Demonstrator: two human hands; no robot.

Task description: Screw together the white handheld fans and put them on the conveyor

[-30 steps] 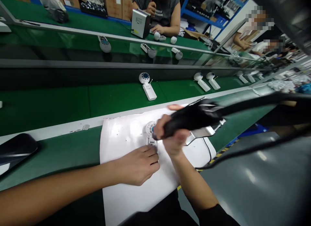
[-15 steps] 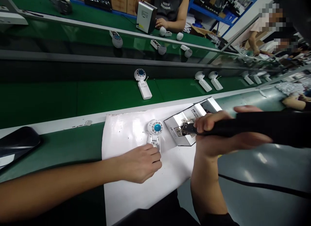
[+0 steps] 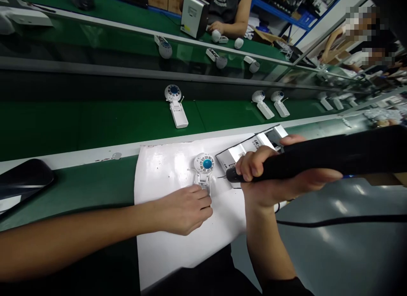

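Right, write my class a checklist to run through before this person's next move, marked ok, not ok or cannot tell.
1. White device lying on the white sheet: ok.
2. Left hand on the white device's lower part: ok.
3. Right hand gripping the black tool: ok.
4. Thin tip touching the white device: not ok, apart, to its right.
5. Screw on the thin tip: cannot tell, too small.

held device (image 3: 201,165): white, blue centre (image 3: 207,163) | tool (image 3: 321,156): black | sheet (image 3: 178,253): white | belt (image 3: 136,122): green
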